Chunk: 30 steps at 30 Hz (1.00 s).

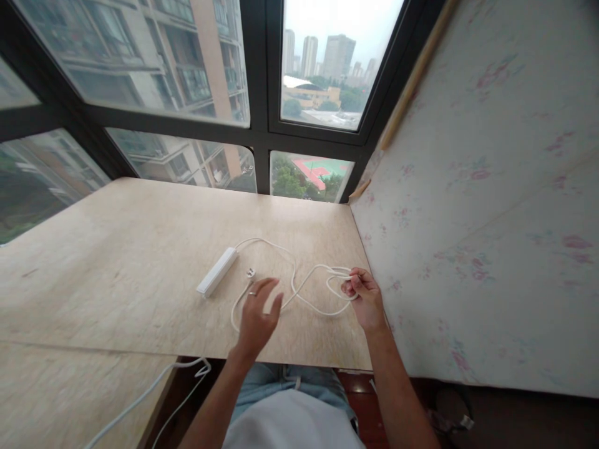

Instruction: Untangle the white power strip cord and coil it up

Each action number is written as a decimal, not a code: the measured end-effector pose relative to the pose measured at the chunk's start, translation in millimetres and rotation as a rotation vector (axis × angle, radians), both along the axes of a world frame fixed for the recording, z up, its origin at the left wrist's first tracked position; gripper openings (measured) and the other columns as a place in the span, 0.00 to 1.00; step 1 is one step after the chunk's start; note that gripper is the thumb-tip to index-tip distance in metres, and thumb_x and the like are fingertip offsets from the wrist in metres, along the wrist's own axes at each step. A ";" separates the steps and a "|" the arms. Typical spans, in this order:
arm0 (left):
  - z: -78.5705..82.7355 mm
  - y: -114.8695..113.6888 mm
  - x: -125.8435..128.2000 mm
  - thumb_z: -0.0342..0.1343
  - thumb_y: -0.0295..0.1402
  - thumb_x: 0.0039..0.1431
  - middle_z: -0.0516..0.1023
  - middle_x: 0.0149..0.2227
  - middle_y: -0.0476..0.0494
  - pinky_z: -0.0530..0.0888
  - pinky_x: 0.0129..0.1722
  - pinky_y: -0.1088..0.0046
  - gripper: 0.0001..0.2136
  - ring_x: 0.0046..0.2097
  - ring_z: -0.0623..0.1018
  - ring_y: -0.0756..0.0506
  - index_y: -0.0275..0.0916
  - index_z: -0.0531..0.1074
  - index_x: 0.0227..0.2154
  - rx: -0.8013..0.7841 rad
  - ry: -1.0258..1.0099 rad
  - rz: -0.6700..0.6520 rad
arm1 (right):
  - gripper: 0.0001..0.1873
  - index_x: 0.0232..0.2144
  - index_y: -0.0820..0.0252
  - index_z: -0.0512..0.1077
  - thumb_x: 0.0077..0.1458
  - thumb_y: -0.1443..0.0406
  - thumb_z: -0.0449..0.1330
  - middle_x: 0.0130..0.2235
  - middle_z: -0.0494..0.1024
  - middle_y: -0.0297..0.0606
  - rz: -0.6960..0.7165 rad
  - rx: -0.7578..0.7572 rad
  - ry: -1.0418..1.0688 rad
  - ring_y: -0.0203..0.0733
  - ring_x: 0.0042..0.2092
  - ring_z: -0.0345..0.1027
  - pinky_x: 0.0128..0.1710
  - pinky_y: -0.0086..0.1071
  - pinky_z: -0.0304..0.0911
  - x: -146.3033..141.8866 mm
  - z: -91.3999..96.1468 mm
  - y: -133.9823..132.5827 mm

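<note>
A white power strip (218, 270) lies on the pale wooden tabletop (116, 262), and its white cord (293, 274) loops to the right across the board. My right hand (364, 299) is pinched shut on a loop of that cord near the right wall. My left hand (258, 318) hovers just over the cord in the middle, fingers spread and holding nothing, with a ring on one finger. The cord's plug (251, 273) rests on the board just beyond my left fingertips.
A flower-patterned wall panel (477, 218) stands along the table's right edge. Dark-framed windows (257, 134) close off the far side. A second white cable (154, 390) hangs off the near left board. My lap sits below the table's front edge.
</note>
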<state>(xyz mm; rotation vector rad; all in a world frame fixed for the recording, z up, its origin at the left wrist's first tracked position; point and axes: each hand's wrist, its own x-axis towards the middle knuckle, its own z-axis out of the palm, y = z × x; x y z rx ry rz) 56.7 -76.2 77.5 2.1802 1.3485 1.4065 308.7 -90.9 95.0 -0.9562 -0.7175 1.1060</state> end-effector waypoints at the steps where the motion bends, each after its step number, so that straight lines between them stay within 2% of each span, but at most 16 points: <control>1: 4.6 -0.4 14.0 0.53 0.31 0.62 0.75 0.46 0.39 0.73 0.50 0.64 0.13 0.50 0.74 0.44 0.41 0.69 0.49 0.001 0.004 -0.078 | 0.15 0.32 0.57 0.71 0.46 0.57 0.69 0.21 0.68 0.27 0.012 0.004 -0.011 0.31 0.24 0.59 0.26 0.27 0.52 -3.0 1.3 -0.8; 4: 11.4 4.6 50.3 0.55 0.32 0.61 0.74 0.49 0.38 0.74 0.49 0.64 0.16 0.51 0.73 0.44 0.41 0.68 0.52 0.040 0.009 -0.209 | 0.15 0.32 0.57 0.71 0.48 0.55 0.68 0.21 0.68 0.27 0.059 0.018 -0.059 0.31 0.24 0.59 0.27 0.28 0.53 -11.7 5.5 -5.5; 8: 12.9 18.9 73.4 0.55 0.31 0.61 0.75 0.47 0.37 0.73 0.47 0.63 0.13 0.49 0.74 0.43 0.41 0.70 0.49 0.151 0.040 -0.198 | 0.15 0.32 0.56 0.70 0.49 0.54 0.67 0.20 0.68 0.28 0.153 0.031 -0.058 0.32 0.25 0.60 0.28 0.28 0.54 -18.9 10.8 -15.4; 11: 14.4 26.3 73.2 0.55 0.29 0.60 0.78 0.41 0.41 0.72 0.44 0.65 0.09 0.44 0.76 0.45 0.41 0.73 0.43 0.228 0.072 -0.184 | 0.15 0.31 0.56 0.69 0.49 0.54 0.67 0.20 0.68 0.27 0.196 0.020 -0.023 0.32 0.24 0.60 0.28 0.29 0.54 -19.9 13.3 -21.0; 14: 16.0 28.3 68.0 0.55 0.27 0.59 0.80 0.39 0.42 0.71 0.42 0.67 0.09 0.43 0.77 0.46 0.41 0.73 0.43 0.273 0.109 -0.222 | 0.15 0.31 0.56 0.69 0.49 0.54 0.67 0.20 0.68 0.27 0.225 0.002 -0.007 0.33 0.24 0.60 0.28 0.29 0.55 -18.7 13.1 -22.8; 19: 15.2 28.4 62.8 0.56 0.26 0.57 0.81 0.38 0.44 0.72 0.41 0.68 0.10 0.41 0.78 0.47 0.41 0.75 0.41 0.254 0.075 -0.219 | 0.14 0.33 0.57 0.70 0.51 0.55 0.66 0.24 0.73 0.31 0.213 -0.054 -0.146 0.34 0.26 0.65 0.30 0.30 0.59 -14.0 8.0 -20.2; 21: 14.3 28.1 62.4 0.56 0.26 0.57 0.81 0.36 0.44 0.72 0.41 0.68 0.09 0.39 0.78 0.47 0.41 0.76 0.39 0.190 0.041 -0.235 | 0.15 0.34 0.58 0.71 0.50 0.54 0.66 0.25 0.75 0.33 0.177 -0.089 -0.197 0.35 0.26 0.66 0.29 0.30 0.61 -10.7 6.0 -17.8; 24: 12.8 27.6 63.4 0.56 0.27 0.56 0.81 0.35 0.44 0.74 0.40 0.70 0.08 0.37 0.78 0.48 0.40 0.78 0.36 0.001 -0.061 -0.277 | 0.17 0.35 0.58 0.72 0.49 0.53 0.66 0.25 0.77 0.34 0.119 -0.106 -0.258 0.35 0.25 0.66 0.28 0.31 0.62 -5.1 2.3 -11.8; 27: 8.3 29.4 64.8 0.57 0.29 0.54 0.81 0.32 0.44 0.74 0.39 0.72 0.06 0.35 0.78 0.48 0.40 0.79 0.32 -0.264 -0.157 -0.309 | 0.18 0.33 0.59 0.74 0.49 0.51 0.65 0.23 0.76 0.34 0.072 -0.111 -0.346 0.36 0.25 0.67 0.28 0.31 0.62 -0.1 -4.8 -4.5; 30: -2.3 34.0 64.1 0.59 0.34 0.53 0.81 0.29 0.44 0.72 0.33 0.74 0.07 0.31 0.77 0.48 0.38 0.80 0.30 -0.572 -0.233 -0.355 | 0.19 0.31 0.60 0.75 0.51 0.50 0.63 0.21 0.73 0.32 0.055 -0.115 -0.474 0.36 0.24 0.64 0.27 0.30 0.60 3.6 -14.6 -0.3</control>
